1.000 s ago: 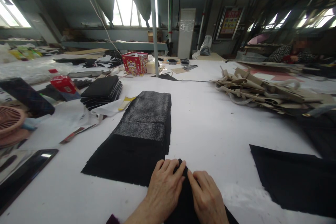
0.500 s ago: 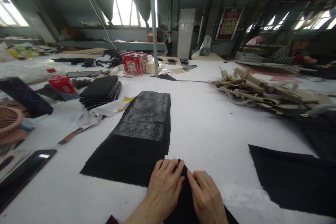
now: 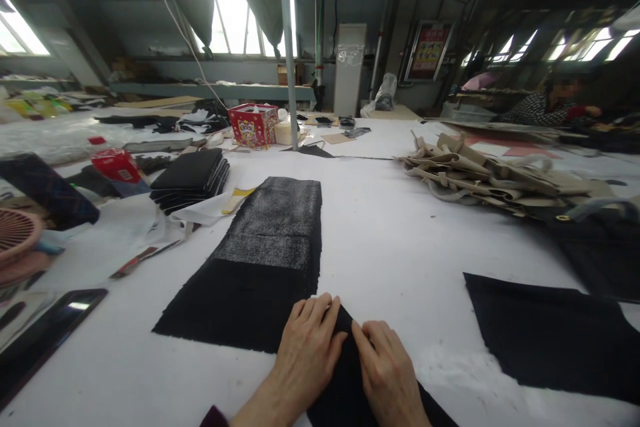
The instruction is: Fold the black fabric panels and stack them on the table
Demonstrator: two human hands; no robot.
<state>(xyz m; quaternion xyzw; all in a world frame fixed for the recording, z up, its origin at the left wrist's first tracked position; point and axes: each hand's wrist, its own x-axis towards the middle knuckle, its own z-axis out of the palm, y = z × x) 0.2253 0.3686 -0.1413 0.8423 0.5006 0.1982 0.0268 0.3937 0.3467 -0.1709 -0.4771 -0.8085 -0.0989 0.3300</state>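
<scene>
A narrow piece of black fabric (image 3: 342, 383) lies on the white table in front of me, its lower end out of view. My left hand (image 3: 310, 350) is closed over its upper left edge, fingertips at the top corner. On the other edge, my right hand (image 3: 387, 368) pinches the cloth between thumb and bent forefinger; its other fingers curl behind. Just beyond my left hand is a larger black fabric piece (image 3: 235, 300), with a speckled grey panel (image 3: 275, 220) on its far half.
A folded black stack (image 3: 187, 177), a red packet (image 3: 120, 170), a dark phone (image 3: 50, 333) and a pink fan (image 3: 17, 233) stand to the left. Rightward are a beige fabric pile (image 3: 480, 170) and another black cloth (image 3: 550, 333). A pole (image 3: 287, 47) rises mid-table; a person (image 3: 537, 107) sits far right.
The view has shifted slightly, so the table things sit a little further left. Both hands keep their hold on the fabric's top end, with only slight finger movement.
</scene>
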